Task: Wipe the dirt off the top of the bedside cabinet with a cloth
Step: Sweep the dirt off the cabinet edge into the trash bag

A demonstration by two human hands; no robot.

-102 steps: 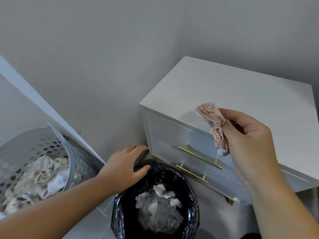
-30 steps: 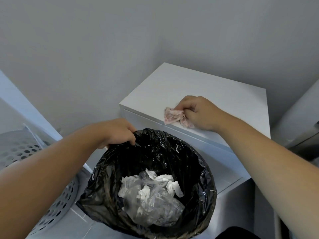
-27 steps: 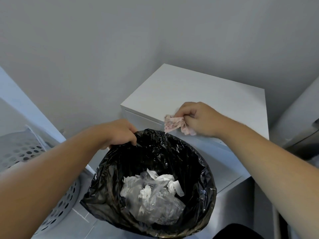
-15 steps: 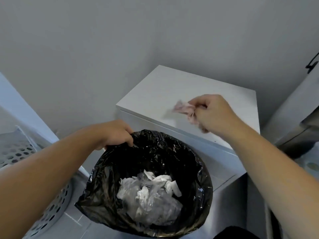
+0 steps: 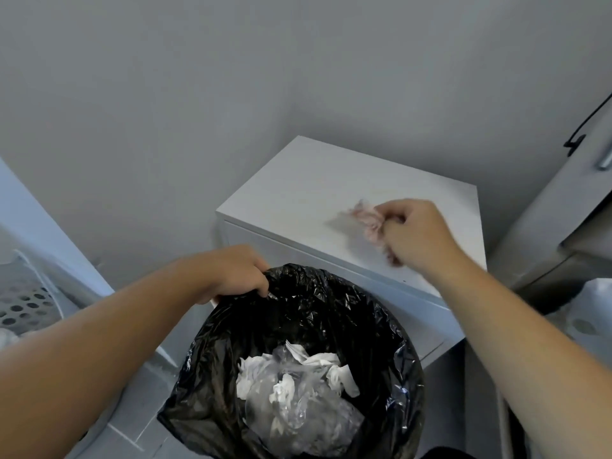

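- Right hand (image 5: 419, 231) out over the white top of the bedside cabinet (image 5: 314, 190), knuckles up, wrist bent down, forearm running in from the lower right corner.
- Fingers curled tight around a crumpled pink cloth (image 5: 369, 223), bunched wad sticking out to the left of the fist, blurred at its edges.
- Cloth low over the right half of the cabinet top, soft shadow just left of it; touching the surface or just above it, impossible to tell through the blur.
- Left hand (image 5: 236, 273) clamped on the far rim of the black bin liner (image 5: 331, 303), fingers hooked over the edge and into the plastic, back of the hand facing the camera.
- Left forearm stretched in from the lower left, nearly straight to the wrist.
- Waste bin (image 5: 205, 415) right below the camera, rim just in front of the cabinet's front face, overlapping its lower left corner.
- Inside the bin: crumpled white tissues (image 5: 319, 361) and clear plastic wrap (image 5: 298, 415) piled at the bottom.
- Perforated grey laundry basket (image 5: 25, 301) at the far left edge, only partly in shot.
- Grey wall (image 5: 231, 94) behind, cabinet tucked into the corner.
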